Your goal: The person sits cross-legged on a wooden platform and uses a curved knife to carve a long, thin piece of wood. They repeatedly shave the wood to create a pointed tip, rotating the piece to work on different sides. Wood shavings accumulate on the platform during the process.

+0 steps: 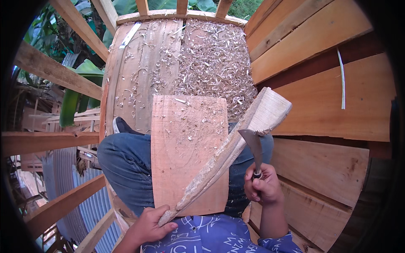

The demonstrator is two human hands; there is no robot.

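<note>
A long piece of carved wood (223,156) slants from lower left to upper right, thin at the near end and broad and blocky at the far end. My left hand (152,224) is closed around its thin end, close to my shirt. In my right hand (265,184) is a curved carving knife (253,146), gripped by its short handle. Its blade points up, with the tip at the underside of the broad wooden end; whether it touches cannot be told. Under the carved wood, a flat board (185,143) lies across my lap, sprinkled with sawdust and small chips.
Curled shavings (215,59) cover much of the plank floor (145,71) ahead. A white strip (130,35) lies at the far left of it. Wooden rails (63,76) edge the left side. A plank wall (325,109) stands close on the right, with a pale strip (341,78) against it.
</note>
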